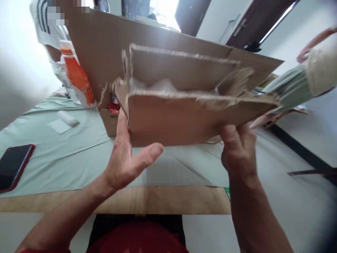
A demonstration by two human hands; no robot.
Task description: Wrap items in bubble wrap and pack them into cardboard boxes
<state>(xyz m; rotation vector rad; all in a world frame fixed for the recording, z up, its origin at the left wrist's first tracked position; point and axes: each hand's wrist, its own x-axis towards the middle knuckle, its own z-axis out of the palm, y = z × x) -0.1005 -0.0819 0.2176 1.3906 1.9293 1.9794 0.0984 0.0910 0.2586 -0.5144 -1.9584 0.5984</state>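
Note:
I hold a torn brown cardboard box [181, 116] up over the table, with its ragged open top facing me. My left hand [126, 154] grips its left end, with the fingers behind the near wall and the thumb stretched out below. My right hand [238, 151] is closed on the lower right corner. Crumpled clear plastic [160, 85] lies inside the box. A larger cardboard sheet [105, 45] stands right behind it. Something small and red [113, 106] shows at the box's left end; I cannot make out what it is.
A pale green cloth [65, 154] covers the wooden table [158, 200]. A dark phone in a red case [13, 166] lies at the left. An orange and white bottle [77, 75] stands at the back left beside a person in a striped shirt [44, 24]. Another person's arm [313, 42] shows at the far right.

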